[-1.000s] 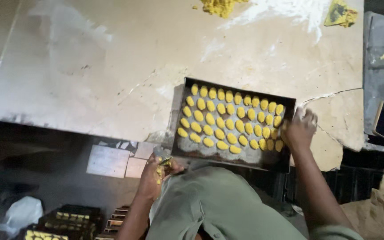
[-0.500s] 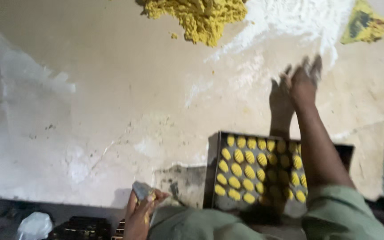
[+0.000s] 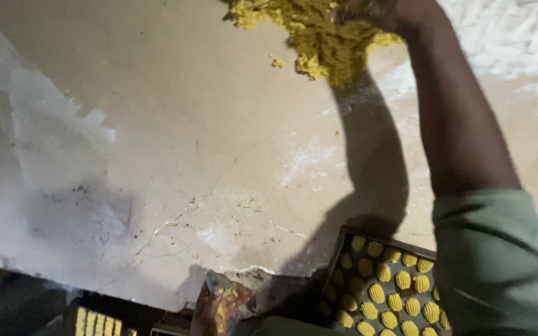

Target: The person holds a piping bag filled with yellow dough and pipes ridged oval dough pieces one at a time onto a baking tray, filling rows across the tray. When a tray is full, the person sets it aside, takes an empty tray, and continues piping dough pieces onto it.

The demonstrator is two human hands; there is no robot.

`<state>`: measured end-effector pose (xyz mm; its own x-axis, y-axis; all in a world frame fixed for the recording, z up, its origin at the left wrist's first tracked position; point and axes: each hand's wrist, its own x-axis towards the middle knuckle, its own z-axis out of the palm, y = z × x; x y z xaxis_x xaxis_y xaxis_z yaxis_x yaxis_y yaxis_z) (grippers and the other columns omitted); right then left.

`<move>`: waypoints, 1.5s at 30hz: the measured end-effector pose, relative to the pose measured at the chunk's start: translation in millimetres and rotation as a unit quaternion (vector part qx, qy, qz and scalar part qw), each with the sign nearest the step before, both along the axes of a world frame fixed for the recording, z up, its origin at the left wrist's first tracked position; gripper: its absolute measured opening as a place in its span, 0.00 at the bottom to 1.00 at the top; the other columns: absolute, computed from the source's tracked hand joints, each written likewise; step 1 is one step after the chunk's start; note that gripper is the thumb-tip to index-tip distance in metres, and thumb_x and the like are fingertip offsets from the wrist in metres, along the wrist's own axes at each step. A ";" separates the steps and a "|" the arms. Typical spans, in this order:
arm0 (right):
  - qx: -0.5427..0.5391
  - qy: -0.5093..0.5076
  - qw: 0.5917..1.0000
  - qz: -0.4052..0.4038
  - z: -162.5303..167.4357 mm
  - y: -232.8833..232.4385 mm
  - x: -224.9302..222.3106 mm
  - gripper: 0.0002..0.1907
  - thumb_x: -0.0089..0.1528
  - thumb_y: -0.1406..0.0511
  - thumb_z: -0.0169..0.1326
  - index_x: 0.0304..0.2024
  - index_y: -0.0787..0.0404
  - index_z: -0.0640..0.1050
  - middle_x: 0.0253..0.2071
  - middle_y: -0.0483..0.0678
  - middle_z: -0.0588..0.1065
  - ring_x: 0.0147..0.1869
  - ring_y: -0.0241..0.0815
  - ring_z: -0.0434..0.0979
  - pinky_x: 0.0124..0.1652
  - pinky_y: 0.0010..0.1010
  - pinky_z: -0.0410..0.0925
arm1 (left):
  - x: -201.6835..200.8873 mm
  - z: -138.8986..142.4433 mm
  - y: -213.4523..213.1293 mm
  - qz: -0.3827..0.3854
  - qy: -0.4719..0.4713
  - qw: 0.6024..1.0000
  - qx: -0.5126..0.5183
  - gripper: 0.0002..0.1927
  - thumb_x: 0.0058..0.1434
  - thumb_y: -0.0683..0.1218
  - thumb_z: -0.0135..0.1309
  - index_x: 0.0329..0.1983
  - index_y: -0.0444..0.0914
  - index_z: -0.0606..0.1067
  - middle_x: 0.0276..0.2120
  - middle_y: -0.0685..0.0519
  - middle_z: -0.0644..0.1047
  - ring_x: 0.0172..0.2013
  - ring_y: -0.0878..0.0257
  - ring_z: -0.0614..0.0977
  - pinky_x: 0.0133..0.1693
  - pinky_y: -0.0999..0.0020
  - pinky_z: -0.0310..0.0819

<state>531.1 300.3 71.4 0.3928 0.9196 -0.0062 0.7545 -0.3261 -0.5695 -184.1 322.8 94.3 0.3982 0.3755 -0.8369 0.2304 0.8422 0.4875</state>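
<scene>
Head view: fingers (image 3: 368, 11) in yellow dough (image 3: 319, 37)

Single head view, steep downward onto worktop (image 3: 175, 155), close range

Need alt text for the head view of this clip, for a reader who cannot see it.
The right hand reaches into a heap of crumbly yellow dough at the far side of a pale, floury worktop. The left hand holds a small mould at the near edge, beside a dark tray of ridged yellow pieces.
</scene>
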 end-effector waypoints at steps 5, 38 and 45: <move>-0.082 0.166 0.982 -0.032 5.6 36.6 -17.4 0.24 0.64 0.51 0.63 0.55 0.61 0.82 0.45 0.53 0.81 0.46 0.46 0.82 0.45 0.40 0.75 | 24.9 29.1 6.4 0.078 0.008 0.997 -0.011 0.19 0.63 0.50 0.50 0.54 0.35 0.70 0.36 0.42 0.79 0.41 0.45 0.83 0.51 0.39 0.77; -0.220 -0.168 0.954 -0.118 79.2 148.7 -453.8 0.43 0.58 0.38 0.53 0.71 0.46 0.63 0.77 0.50 0.51 0.77 0.61 0.51 0.65 0.65 0.48 | -189.5 43.6 41.9 0.050 -0.183 0.982 0.008 0.17 0.69 0.48 0.49 0.51 0.29 0.67 0.35 0.39 0.79 0.41 0.44 0.83 0.50 0.44 0.80; -0.014 -0.353 0.930 -0.096 70.4 92.5 -524.6 0.40 0.68 0.44 0.50 0.78 0.48 0.57 0.81 0.54 0.43 0.83 0.54 0.41 0.74 0.63 0.36 | -168.5 63.8 53.9 0.002 -0.221 0.975 -0.014 0.13 0.67 0.47 0.48 0.48 0.33 0.69 0.35 0.40 0.79 0.40 0.47 0.84 0.47 0.50 0.78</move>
<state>6.5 392.9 141.8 0.4651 0.8351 0.2939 0.8635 -0.5010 0.0571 -352.6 376.7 158.1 0.7214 0.3564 -0.5938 0.0000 0.8574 0.5147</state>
